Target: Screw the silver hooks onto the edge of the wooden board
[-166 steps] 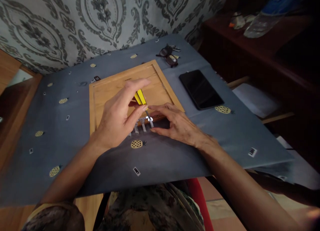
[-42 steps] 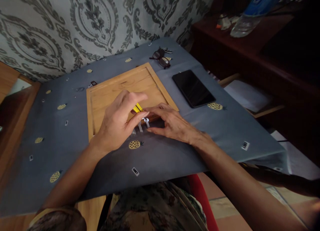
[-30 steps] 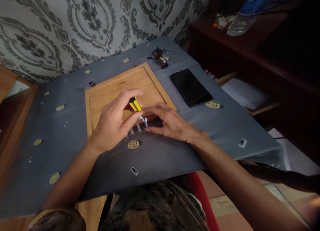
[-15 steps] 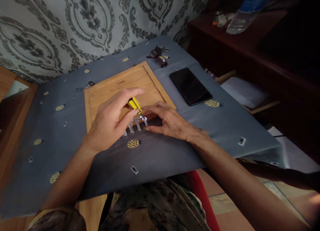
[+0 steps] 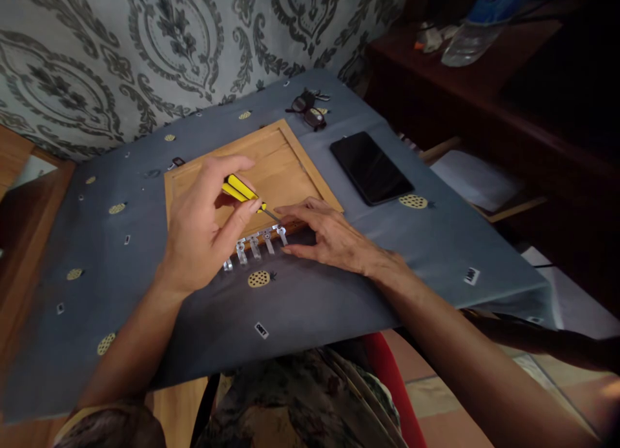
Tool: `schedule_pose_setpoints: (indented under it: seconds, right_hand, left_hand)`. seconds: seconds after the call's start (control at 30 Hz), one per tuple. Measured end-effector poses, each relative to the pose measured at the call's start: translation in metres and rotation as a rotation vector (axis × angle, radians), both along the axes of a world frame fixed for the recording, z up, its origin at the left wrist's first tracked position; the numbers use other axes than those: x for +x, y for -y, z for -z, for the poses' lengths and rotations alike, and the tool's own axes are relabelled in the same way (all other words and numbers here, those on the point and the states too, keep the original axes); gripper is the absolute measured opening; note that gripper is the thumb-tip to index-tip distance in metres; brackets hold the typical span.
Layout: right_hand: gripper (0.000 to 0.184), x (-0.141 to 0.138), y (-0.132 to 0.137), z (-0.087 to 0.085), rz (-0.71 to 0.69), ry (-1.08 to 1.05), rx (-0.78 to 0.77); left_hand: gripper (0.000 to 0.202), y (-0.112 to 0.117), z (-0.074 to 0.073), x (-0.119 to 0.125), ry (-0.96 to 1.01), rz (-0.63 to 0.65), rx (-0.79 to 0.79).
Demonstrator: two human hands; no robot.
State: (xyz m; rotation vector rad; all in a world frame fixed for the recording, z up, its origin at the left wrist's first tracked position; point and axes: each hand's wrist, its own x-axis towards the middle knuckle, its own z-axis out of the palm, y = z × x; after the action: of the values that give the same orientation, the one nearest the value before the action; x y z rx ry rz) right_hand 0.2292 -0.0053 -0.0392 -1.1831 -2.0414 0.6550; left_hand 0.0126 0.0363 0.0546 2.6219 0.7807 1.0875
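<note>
**Left hand holding screwdriver at board's near edge**

Left hand (image 5: 201, 232) is gripping a yellow screwdriver (image 5: 241, 191), grip closed around the handle with thumb and fingers wrapping it. The shaft is pointing right and down, its tip sitting just beside the right hand's fingertips (image 5: 283, 210). Right hand (image 5: 334, 238) is lying flat with its grip open and fingers spread, holding nothing and pressing on the near edge of the board (image 5: 290, 167). A row of small metal brackets (image 5: 254, 244) is lying along that near edge, between the two hands and partly on the cloth. Whether the tip is touching a bracket is hard to tell, as the spot is dim.

The board is lying flat on the desk (image 5: 121, 254), which a grey cloth is covering. A phone (image 5: 371, 168) is lying face up to the right of the board, apart from it. Glasses (image 5: 310, 109) are sitting beyond the board's far corner. A bottle (image 5: 484, 22) is lying on the dark shelf, far right.
</note>
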Motion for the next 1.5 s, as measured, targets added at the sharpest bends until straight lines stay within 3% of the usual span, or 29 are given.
schedule_pose_setpoints:
  seconds: [0.33, 0.9, 1.17, 1.5]
  right_hand:
    - [0.063, -0.001, 0.001, -0.001, 0.012, 0.016, -0.018]
    - [0.056, -0.001, 0.002, -0.005, 0.012, 0.005, -0.022]
    - [0.055, -0.001, 0.002, -0.007, 0.001, -0.001, -0.049]
    - [0.058, -0.001, 0.002, -0.004, 0.023, -0.012, -0.025]
  left_hand:
    - [0.035, 0.001, 0.004, 0.002, -0.083, -0.036, -0.078]
    - [0.038, 0.005, 0.002, 0.006, -0.166, 0.007, -0.004]
    - [0.031, 0.007, 0.01, 0.01, -0.11, -0.066, 0.037]
    - [0.04, 0.006, 0.006, 0.007, -0.089, -0.006, -0.116]
